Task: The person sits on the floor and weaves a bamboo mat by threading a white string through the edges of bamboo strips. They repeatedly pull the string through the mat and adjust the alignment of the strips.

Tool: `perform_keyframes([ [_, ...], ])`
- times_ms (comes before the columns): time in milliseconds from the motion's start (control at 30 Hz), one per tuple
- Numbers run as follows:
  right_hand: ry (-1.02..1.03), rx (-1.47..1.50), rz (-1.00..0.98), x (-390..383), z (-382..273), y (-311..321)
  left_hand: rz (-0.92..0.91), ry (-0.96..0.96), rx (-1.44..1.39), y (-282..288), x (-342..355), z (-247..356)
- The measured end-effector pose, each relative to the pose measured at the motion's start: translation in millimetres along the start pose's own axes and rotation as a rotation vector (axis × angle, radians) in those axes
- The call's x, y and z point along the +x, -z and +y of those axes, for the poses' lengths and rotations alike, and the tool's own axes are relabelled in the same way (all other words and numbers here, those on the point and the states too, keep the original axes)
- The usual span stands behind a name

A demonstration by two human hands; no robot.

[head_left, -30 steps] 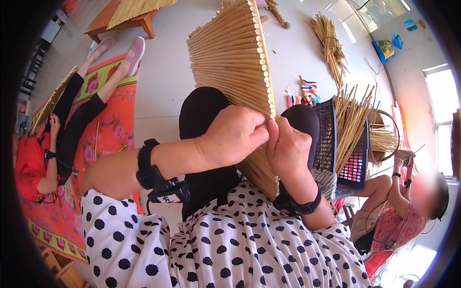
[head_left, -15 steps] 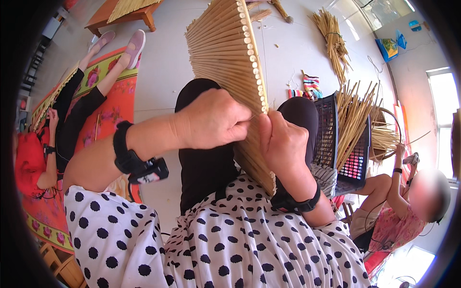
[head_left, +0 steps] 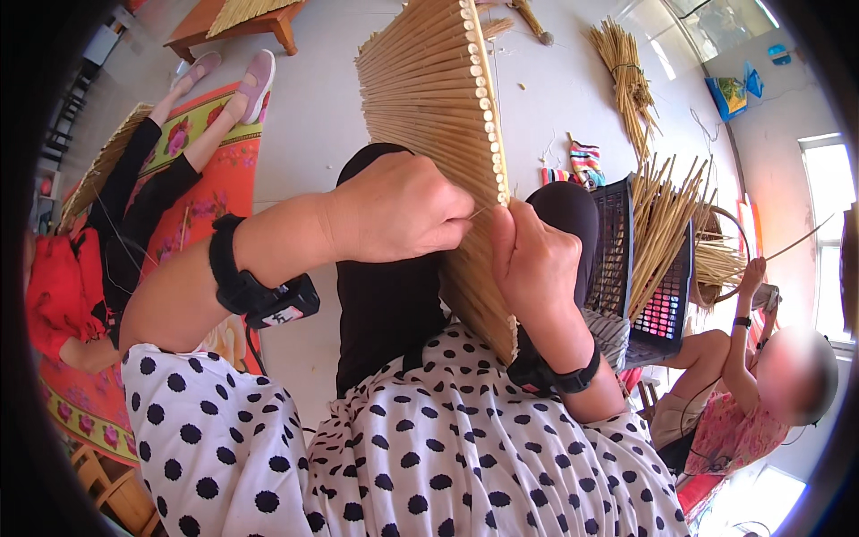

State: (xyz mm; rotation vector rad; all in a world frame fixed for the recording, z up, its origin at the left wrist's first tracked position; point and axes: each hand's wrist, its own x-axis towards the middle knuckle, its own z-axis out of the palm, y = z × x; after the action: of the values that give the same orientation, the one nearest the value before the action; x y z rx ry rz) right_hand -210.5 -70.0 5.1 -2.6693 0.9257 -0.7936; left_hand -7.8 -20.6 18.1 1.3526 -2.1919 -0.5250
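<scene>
A mat of tan reed stalks (head_left: 420, 89) lies over my lap, its pale cut ends in a row along the right edge. My right hand (head_left: 537, 259) is closed round that edge, thumb up by the stalk ends. Just left of it, my left hand (head_left: 403, 206) is closed in a pinch. A thin strand, barely visible, runs between its fingertips and the mat's edge. Black straps with small devices sit on both my forearms.
A black plastic crate (head_left: 613, 242) of loose stalks stands right of my knee, with a tied stalk bundle (head_left: 622, 67) beyond. One person (head_left: 734, 412) sits at right, another (head_left: 67, 286) at left on a red floral mat (head_left: 210, 215). A low wooden table (head_left: 242, 31) is far left.
My hands stay at the mat's edge; the left has shifted slightly right. The person at left has lowered an arm, and a long stalk by the person at right now points higher.
</scene>
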Motion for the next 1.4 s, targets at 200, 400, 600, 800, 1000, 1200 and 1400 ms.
perform_keyframes([
  [200,0.043,-0.037,0.051,0.8,1.7,-2.0,0.055,0.221,-0.566,-15.6,6.1,12.0],
  [400,-0.012,-0.066,0.092,4.9,5.6,-4.5,0.011,0.131,-0.256,-12.3,-13.7,1.3],
  [600,-0.006,-0.046,0.130,1.2,18.2,-6.3,0.098,0.088,0.043,3.2,-41.1,5.1],
  [800,-0.017,-0.019,0.124,1.6,17.1,-4.2,0.567,0.122,-0.011,12.6,-42.0,9.1],
  [1000,-0.035,0.010,0.125,1.5,16.3,-5.6,0.750,0.047,-0.987,-30.4,-18.6,10.1],
  [1200,-0.064,0.013,0.118,0.8,14.5,-2.4,0.768,0.228,-0.780,-45.5,-1.1,12.4],
  [1400,-0.107,0.063,0.103,-1.4,14.8,-4.1,0.713,0.291,-0.259,-68.5,3.6,21.1],
])
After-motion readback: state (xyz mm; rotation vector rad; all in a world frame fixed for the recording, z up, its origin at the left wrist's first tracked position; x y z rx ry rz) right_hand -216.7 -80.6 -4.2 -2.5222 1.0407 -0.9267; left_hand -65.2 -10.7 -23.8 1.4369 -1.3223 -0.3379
